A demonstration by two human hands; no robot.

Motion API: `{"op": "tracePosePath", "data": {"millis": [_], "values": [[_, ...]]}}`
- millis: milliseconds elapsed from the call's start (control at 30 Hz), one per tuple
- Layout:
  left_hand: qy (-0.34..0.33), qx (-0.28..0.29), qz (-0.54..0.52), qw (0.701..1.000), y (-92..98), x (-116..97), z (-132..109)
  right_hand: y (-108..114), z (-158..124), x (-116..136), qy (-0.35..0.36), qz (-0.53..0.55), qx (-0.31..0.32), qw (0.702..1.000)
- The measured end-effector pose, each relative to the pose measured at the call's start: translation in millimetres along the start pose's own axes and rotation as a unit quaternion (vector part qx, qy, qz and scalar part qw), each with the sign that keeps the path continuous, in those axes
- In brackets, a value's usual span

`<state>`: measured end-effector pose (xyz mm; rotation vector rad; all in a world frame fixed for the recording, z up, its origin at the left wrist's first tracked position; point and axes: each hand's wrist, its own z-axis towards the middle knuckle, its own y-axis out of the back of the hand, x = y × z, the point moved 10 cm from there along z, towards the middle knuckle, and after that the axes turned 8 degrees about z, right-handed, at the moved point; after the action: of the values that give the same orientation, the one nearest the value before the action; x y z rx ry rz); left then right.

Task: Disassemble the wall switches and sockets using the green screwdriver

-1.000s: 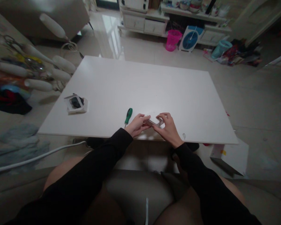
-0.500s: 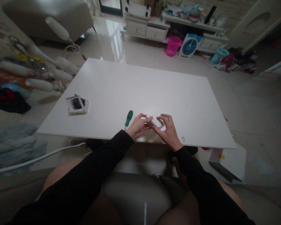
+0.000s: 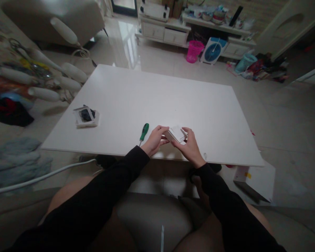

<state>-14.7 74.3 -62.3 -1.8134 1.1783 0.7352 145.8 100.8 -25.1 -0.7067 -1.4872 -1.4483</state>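
A small flat white square part point(image 3: 175, 133) is held between both hands just above the near edge of the white table point(image 3: 160, 98). My left hand point(image 3: 154, 140) grips its left side with curled fingers. My right hand point(image 3: 189, 147) grips its right side, thumb on top. The part is tilted, its top face showing. A green-handled screwdriver point(image 3: 144, 131) lies on the table just left of my left hand, apart from it.
An opened white package with a dark item point(image 3: 86, 116) lies at the table's left edge. A rack of white-tipped rods point(image 3: 42, 80) stands left of the table. A white box point(image 3: 254, 180) sits on the floor at the right. A pink bin point(image 3: 194, 51) and a fan point(image 3: 213, 50) are far back.
The white part has been lifted and turned in both hands, so more of its top face shows. My right-hand fingers have shifted from on top to its right side.
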Motion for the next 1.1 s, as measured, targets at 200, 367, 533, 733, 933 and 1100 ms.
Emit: {"op": "tracePosePath", "data": {"millis": [200, 367, 533, 733, 933, 1100], "values": [[-0.032, 0.014, 0.030, 0.999, -5.1, -11.1, -2.9, -4.8, 2.9, -18.7, -0.084, 0.083, 0.018, 0.993], [-0.026, 0.018, 0.008, 0.999, -9.1, -15.2, -5.2, 0.1, 5.0, -24.7, -0.112, 0.153, -0.013, 0.982], [-0.017, 0.012, -0.013, 1.000, -6.9, -13.4, -3.3, -1.5, 5.3, -34.4, -0.155, 0.222, -0.019, 0.963], [-0.001, -0.009, 0.015, 1.000, -0.9, -7.7, -2.2, 19.6, 11.9, -44.3, -0.142, 0.197, -0.078, 0.967], [0.019, -0.003, 0.037, 0.999, -10.4, -5.2, -6.7, 101.5, 39.3, -57.5, -0.095, 0.118, -0.229, 0.962], [0.031, 0.013, 0.053, 0.998, -20.2, 2.0, -8.5, 212.1, 60.4, -88.0, -0.110, 0.088, -0.401, 0.905]]}}
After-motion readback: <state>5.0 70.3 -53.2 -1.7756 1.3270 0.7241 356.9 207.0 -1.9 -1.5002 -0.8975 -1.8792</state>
